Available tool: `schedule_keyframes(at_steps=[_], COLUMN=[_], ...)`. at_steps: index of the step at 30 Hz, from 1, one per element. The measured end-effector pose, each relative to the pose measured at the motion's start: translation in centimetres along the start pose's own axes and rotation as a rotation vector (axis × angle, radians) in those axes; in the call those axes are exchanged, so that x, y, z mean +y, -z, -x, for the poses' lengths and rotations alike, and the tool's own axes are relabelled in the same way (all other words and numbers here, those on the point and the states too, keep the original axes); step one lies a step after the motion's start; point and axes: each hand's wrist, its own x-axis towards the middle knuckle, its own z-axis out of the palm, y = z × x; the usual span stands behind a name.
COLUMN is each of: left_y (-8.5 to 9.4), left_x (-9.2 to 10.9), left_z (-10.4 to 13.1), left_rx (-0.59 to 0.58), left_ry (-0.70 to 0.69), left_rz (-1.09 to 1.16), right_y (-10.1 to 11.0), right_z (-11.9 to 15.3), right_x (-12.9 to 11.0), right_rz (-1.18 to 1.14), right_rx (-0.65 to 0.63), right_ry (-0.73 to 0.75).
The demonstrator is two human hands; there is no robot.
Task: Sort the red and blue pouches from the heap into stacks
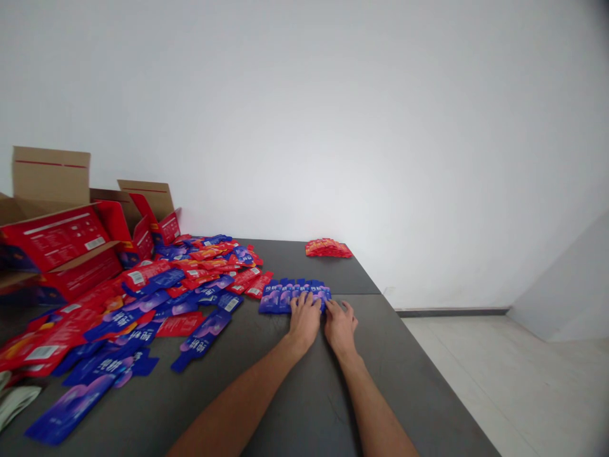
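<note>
Several blue pouches (pixel 285 297) lie overlapped in a row on the dark table (pixel 266 406). On the lower edge of this row rests my left hand (pixel 305 320), palm down, its fingers apart and touching the pouches. My right hand (pixel 340 324) is beside it at the row's right end, fingers spread and curved, the fingertips at the last pouch. Neither hand is closed round anything. To the left is a loose heap of red pouches (pixel 185 324) and blue pouches (pixel 202 337), lying in many directions.
Open red cardboard boxes (pixel 71 244) stand at the back left. A fanned stack of red pouches (pixel 328 248) lies near the table's far right corner. A pale cloth (pixel 18 403) is at the lower left. A white wall rises behind the table, and floor shows to the right.
</note>
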Motion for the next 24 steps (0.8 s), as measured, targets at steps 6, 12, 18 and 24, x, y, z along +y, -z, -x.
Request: schedule_keyframes(at_steps=[6, 12, 18, 24], left_y=[0.1, 1.4, 3.8, 7.0], left_x=[-0.1, -0.6, -3.3, -6.8], left_z=[0.2, 1.6, 4.4, 7.0], left_rx=[0.003, 0.018, 0.045, 0.085], left_ry=[0.001, 0.006, 0.060, 0.150], left_rz=[0.006, -0.009, -0.052, -0.120], right_y=[-0.2, 0.7, 1.4, 0.9], right_z=[0.1, 0.3, 0.8, 1.7], right_x=[0.0, -0.6, -2.7, -7.5], right_rz=[-0.028, -0.007, 0.018, -0.020], right_rx=[-0.020, -0.020, 0.032, 0.021], right_ry=[-0.013, -0.012, 0.056, 0.207])
